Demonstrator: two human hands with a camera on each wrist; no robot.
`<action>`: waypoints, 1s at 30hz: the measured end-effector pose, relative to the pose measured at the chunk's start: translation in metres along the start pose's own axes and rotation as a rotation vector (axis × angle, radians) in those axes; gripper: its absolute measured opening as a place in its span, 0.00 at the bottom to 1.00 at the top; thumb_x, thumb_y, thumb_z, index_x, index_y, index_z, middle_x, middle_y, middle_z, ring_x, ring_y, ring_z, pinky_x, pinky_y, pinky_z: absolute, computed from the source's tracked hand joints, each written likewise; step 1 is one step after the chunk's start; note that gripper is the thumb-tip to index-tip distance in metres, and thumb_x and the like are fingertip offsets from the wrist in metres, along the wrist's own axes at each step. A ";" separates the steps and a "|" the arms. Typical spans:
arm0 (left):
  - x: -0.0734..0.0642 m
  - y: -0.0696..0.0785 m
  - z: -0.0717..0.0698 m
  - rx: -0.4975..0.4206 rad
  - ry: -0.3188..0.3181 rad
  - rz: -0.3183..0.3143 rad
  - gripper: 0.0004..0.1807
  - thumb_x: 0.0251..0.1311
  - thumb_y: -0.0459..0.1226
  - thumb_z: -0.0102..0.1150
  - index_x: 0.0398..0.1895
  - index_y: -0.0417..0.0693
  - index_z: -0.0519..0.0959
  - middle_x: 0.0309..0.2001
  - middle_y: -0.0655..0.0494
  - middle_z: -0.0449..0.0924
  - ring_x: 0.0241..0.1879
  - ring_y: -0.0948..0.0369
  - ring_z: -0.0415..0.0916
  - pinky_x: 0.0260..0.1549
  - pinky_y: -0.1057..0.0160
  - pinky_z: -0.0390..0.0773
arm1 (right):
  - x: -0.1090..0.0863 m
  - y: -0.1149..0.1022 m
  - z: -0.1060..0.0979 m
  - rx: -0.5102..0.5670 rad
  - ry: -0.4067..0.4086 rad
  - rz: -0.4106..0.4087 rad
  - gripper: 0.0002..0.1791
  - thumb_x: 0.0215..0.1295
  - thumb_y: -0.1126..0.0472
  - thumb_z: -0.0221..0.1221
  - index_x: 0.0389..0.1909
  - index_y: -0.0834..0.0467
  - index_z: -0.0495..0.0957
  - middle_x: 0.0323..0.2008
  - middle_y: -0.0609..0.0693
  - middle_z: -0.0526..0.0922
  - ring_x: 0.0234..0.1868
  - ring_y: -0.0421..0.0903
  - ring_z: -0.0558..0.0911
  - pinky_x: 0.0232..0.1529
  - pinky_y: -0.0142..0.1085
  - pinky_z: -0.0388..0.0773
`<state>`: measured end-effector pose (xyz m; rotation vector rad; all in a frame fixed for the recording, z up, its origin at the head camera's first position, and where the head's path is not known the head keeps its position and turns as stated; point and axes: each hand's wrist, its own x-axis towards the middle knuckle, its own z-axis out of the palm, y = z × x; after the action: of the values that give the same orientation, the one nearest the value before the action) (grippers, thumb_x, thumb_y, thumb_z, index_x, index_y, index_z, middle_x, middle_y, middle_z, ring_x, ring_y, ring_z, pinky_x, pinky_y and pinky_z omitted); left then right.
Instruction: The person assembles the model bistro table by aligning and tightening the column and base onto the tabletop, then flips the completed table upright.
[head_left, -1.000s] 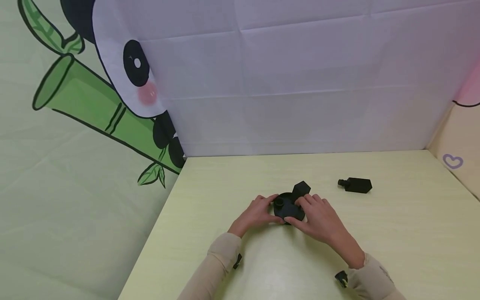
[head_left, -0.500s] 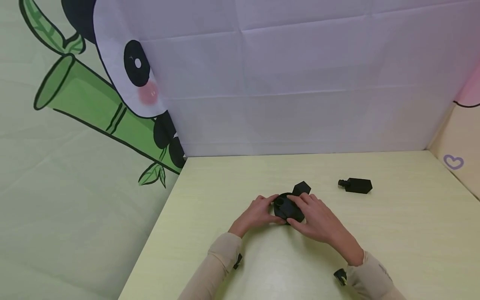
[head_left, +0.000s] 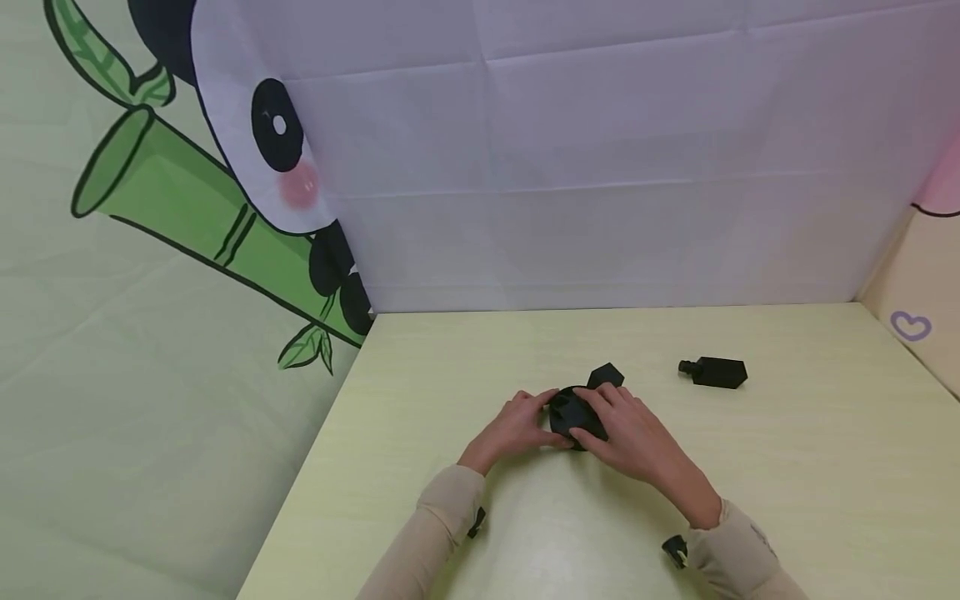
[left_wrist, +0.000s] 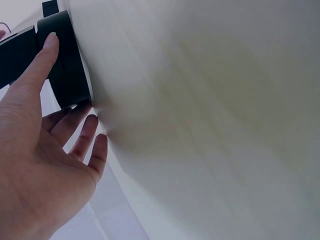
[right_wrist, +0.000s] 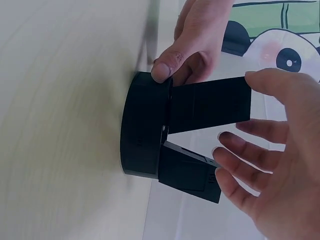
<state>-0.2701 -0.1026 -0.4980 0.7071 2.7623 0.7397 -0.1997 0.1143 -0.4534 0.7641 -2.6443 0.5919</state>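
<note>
So, nearest first: two beige fabric sleeves lead up to the hands, where the right-hand grip has the free top end of a rectangular black block pinched between thumb and fingers. The block's long axis runs up and away from the bench, and its lower end meets the top of a low, round black base, so the base is right below that grip. The left-hand grip holds the base from the side, thumb and fingers spread round its rim. Just past that, a second black block stands on the far side of the base. The right wrist view is the useful one here: it shows the two blocks splaying apart, which the head view squashes because the right hand covers so much. How deep the held block sits, nobody could tell from these. Farther off, a loose black block with a knobby neck lies on its side, neck pointing left, well apart and nearer the right hand. Behind everything hangs pale creased cloth.
</note>
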 end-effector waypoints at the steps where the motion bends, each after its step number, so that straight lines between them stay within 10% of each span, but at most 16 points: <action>1: 0.000 0.000 0.000 -0.002 0.000 -0.001 0.50 0.55 0.59 0.76 0.79 0.55 0.66 0.60 0.52 0.79 0.60 0.54 0.68 0.55 0.53 0.73 | 0.000 0.000 0.000 0.000 0.004 0.001 0.27 0.66 0.52 0.71 0.60 0.64 0.79 0.45 0.56 0.77 0.42 0.54 0.77 0.42 0.49 0.75; 30: 0.000 0.002 -0.001 -0.001 -0.001 -0.001 0.49 0.55 0.56 0.77 0.78 0.53 0.67 0.60 0.52 0.79 0.60 0.54 0.68 0.55 0.54 0.72 | 0.006 -0.005 0.009 -0.080 0.115 0.176 0.26 0.66 0.45 0.69 0.47 0.65 0.81 0.43 0.59 0.80 0.46 0.63 0.77 0.45 0.57 0.74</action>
<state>-0.2700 -0.1017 -0.4964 0.7061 2.7609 0.7401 -0.2033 0.1037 -0.4572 0.4639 -2.6271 0.5533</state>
